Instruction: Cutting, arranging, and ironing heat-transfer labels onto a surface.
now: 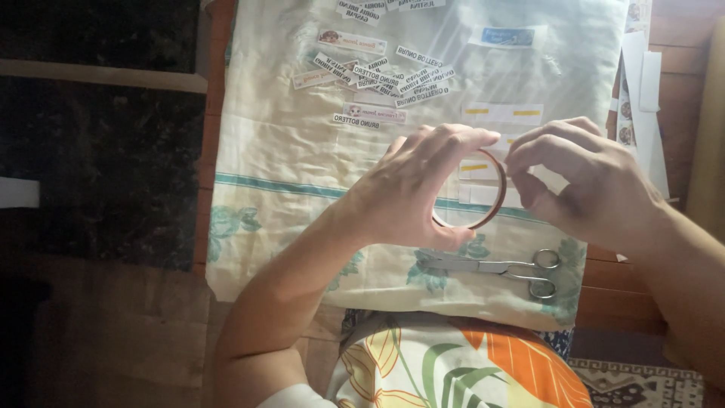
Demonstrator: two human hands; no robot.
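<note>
Nearest the camera, a leafy orange-and-green garment [461, 366] fills the bottom edge, with a patterned rug [642, 381] off to the right. Just beyond lie the scissors [495, 268], flat on the cloth [264, 189], blades pointing left, handles right, close under the hands but not touched. Above them, the left hand [411, 193] grips the tape roll [491, 198], thumb underneath, fingers curled over the top, holding the ring upright above the cloth. The right hand [585, 181] comes in from the other side, fingers bent and pinched at the roll's upper right rim; whether it has the tape's end I can't tell. Behind the roll, pale strips with yellow marks [502, 113] lie on the cloth. Farther up, small printed labels [377, 75] are scattered in a loose cluster, and a blue label [507, 36] sits near the top. White paper sheets [642, 91] lie at the far right, on the wooden table [612, 276].
</note>
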